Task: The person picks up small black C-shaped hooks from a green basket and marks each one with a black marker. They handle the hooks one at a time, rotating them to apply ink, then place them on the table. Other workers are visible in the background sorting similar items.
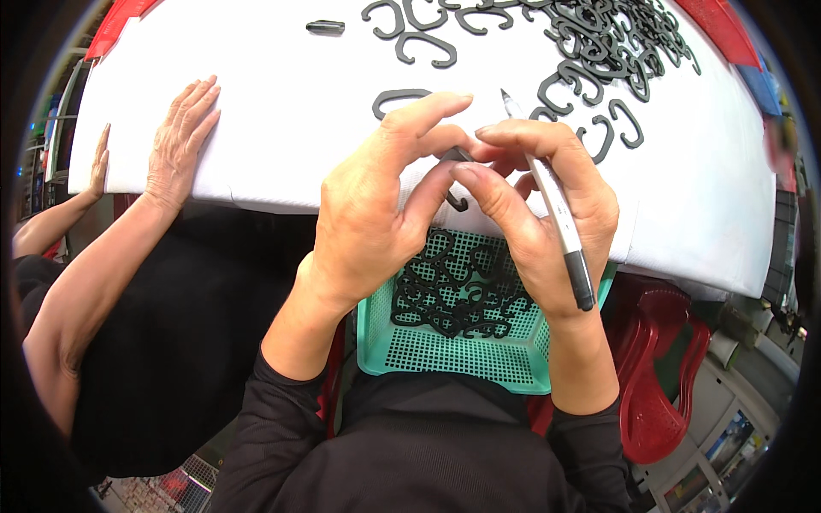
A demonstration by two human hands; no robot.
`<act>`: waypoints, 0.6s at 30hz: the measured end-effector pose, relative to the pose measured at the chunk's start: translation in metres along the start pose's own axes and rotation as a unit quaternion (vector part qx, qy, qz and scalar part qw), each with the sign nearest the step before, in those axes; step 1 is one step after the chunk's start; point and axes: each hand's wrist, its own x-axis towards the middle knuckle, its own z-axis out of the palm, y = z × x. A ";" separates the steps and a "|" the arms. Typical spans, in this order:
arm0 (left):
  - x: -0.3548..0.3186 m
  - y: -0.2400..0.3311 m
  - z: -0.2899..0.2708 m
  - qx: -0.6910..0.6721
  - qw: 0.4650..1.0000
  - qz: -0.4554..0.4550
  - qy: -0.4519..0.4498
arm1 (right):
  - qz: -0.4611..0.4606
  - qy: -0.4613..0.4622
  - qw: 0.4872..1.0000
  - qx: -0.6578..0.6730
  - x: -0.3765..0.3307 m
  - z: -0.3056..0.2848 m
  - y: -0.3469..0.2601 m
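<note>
My left hand pinches a black C-shaped piece between thumb and fingers, its lower hooked end showing below the fingertips. My right hand meets it, thumb and fingertips at the same piece, much of which the fingers cover. A white and black marker pen rests in the right hand, its uncapped tip slanting up and away. Just beyond my left fingers, another black C-shaped piece lies on the white table. Below my hands, a green plastic basket holds several similar black pieces.
Many black C-shaped pieces are heaped at the far right of the white-covered table. A black pen cap lies near the far edge. On my left, a co-worker's hand rests on the table. A red plastic chair stands at right.
</note>
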 end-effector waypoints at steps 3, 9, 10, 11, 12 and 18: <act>0.003 0.010 -0.008 -0.016 0.997 -0.055 -0.050 | 0.012 0.007 1.000 -0.015 0.003 -0.002 -0.003; 0.008 0.000 -0.016 -0.054 0.998 -0.012 0.026 | 0.264 -0.002 0.942 0.206 0.018 -0.023 -0.009; 0.009 0.008 -0.014 -0.035 0.999 -0.013 0.032 | 0.289 -0.005 0.924 0.250 0.018 -0.025 -0.007; 0.009 0.006 -0.014 -0.019 0.999 0.041 0.014 | 0.314 -0.008 0.903 0.294 0.018 -0.026 -0.006; 0.006 0.003 -0.014 -0.001 0.996 0.092 -0.003 | 0.317 -0.016 0.900 0.297 0.017 -0.026 -0.005; 0.004 0.005 -0.010 0.033 0.998 0.058 0.021 | 0.256 0.055 0.943 0.204 0.008 -0.016 -0.005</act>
